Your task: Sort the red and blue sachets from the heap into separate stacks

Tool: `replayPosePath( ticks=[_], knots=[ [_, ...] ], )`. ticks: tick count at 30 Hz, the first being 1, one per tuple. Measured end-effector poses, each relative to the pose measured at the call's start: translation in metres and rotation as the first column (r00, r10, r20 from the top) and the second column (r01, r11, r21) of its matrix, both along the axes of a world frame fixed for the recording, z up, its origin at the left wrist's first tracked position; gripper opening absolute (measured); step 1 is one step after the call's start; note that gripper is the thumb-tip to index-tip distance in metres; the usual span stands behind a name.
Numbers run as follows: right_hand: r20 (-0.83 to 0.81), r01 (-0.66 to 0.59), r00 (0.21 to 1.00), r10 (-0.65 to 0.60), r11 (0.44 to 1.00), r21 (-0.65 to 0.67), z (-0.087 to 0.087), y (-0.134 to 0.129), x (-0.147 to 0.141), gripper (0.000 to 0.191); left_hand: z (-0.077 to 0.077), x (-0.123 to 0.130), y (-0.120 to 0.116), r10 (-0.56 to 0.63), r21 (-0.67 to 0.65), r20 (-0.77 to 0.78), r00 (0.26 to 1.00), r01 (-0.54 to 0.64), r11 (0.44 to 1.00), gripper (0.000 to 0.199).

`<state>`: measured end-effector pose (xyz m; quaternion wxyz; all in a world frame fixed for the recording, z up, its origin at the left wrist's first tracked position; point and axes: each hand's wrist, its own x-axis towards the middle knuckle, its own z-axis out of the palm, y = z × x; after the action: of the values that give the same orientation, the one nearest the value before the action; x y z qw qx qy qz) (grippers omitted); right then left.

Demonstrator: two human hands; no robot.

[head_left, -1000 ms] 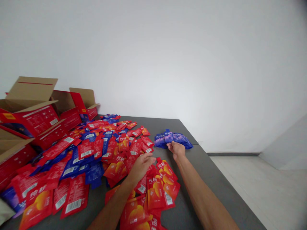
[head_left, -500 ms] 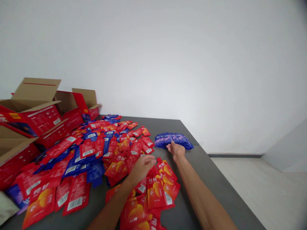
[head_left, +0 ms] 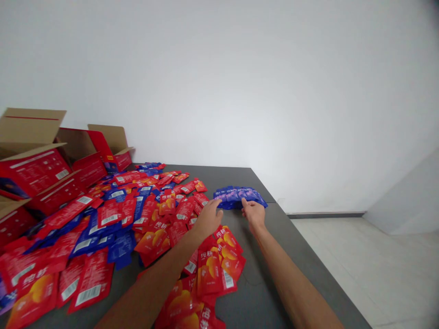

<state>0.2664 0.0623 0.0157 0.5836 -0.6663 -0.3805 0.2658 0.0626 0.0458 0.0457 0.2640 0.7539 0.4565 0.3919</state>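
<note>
A row of overlapping blue pouches (head_left: 236, 193) with purple pictures lies toward the far right of the dark table. My right hand (head_left: 254, 214) grips the row's near edge, thumb on the front and the other fingers partly hidden. At the row's left end is my left hand (head_left: 208, 219), its thumb and fingers slightly apart; whether it touches the pouches is hard to tell. Beneath and beside my left forearm lie red pouches (head_left: 209, 269) with orange fruit pictures, overlapping in a loose pile.
A wide heap of mixed red and blue pouches (head_left: 109, 214) spreads over the left half of the table (head_left: 260, 301). Open red cardboard boxes (head_left: 37, 171) stand behind it at the left. A white wall rises behind the table, and pale floor (head_left: 343, 256) shows at the right.
My left hand has moved forward from above the red pouches to the left end of the blue row. My right hand stays at the row. The view has shifted slightly right.
</note>
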Motion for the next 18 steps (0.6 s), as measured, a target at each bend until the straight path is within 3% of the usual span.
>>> replayPosePath(
  ticks=[2, 5, 9, 11, 14, 18],
  knots=[
    [0.285, 0.042, 0.957, -0.046, 0.999, 0.019, 0.007, -0.007, 0.014, 0.034, -0.002, 0.019, 0.010, 0.033, 0.022, -0.130, 0.991, -0.030, 0.999, 0.057],
    [0.617, -0.004, 0.786, -0.033, 0.998, 0.058, 0.012, -0.013, 0.033, 0.035, -0.010, 0.042, 0.024, 0.081, 0.005, -0.298, 0.951, -0.083, 0.997, 0.070],
    [0.860, -0.030, 0.507, 0.056, 0.998, -0.047, 0.005, -0.008, 0.052, 0.064, -0.025, 0.064, 0.042, 0.093, -0.030, -0.411, 0.907, -0.116, 0.993, 0.087],
    [0.900, -0.026, 0.416, 0.130, 0.991, -0.131, -0.002, -0.002, 0.059, 0.076, -0.033, 0.072, 0.050, 0.094, -0.022, -0.449, 0.889, -0.116, 0.993, 0.090],
    [0.898, -0.040, 0.374, 0.233, 0.971, -0.235, -0.013, 0.008, 0.066, 0.086, -0.045, 0.080, 0.058, 0.080, -0.013, -0.495, 0.865, -0.099, 0.995, 0.090],
    [0.855, -0.051, 0.417, 0.309, 0.947, -0.317, -0.023, 0.019, 0.072, 0.087, -0.056, 0.087, 0.062, 0.060, -0.034, -0.519, 0.853, -0.090, 0.995, 0.080]
  ],
)
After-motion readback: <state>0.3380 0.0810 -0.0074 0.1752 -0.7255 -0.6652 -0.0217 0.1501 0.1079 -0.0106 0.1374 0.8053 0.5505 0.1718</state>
